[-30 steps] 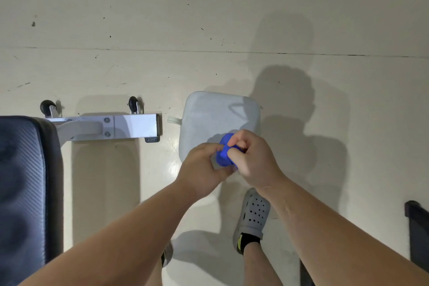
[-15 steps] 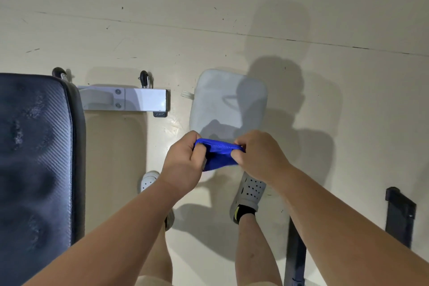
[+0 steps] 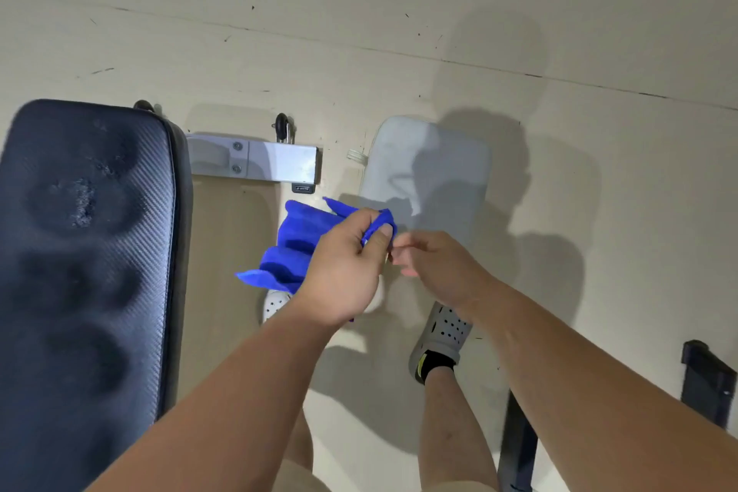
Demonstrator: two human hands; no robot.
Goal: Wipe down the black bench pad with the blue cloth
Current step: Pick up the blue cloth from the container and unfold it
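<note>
Blue cloth (image 3: 297, 242) hangs in loose folds from the left hand (image 3: 343, 272), held in the air above the floor (image 3: 399, 12), just right of the black bench pad (image 3: 84, 272) and not touching it. That forearm reaches up from the lower edge, the wrist bent so the thumb and forefinger clamp together on the cloth's upper edge. Beside it, the right hand (image 3: 437, 266) hovers with its fingers half curled and slightly apart, its grip holding nothing, fingertips close to the left thumb. Past both hands a grey cushion (image 3: 427, 164) lies on the floor.
</note>
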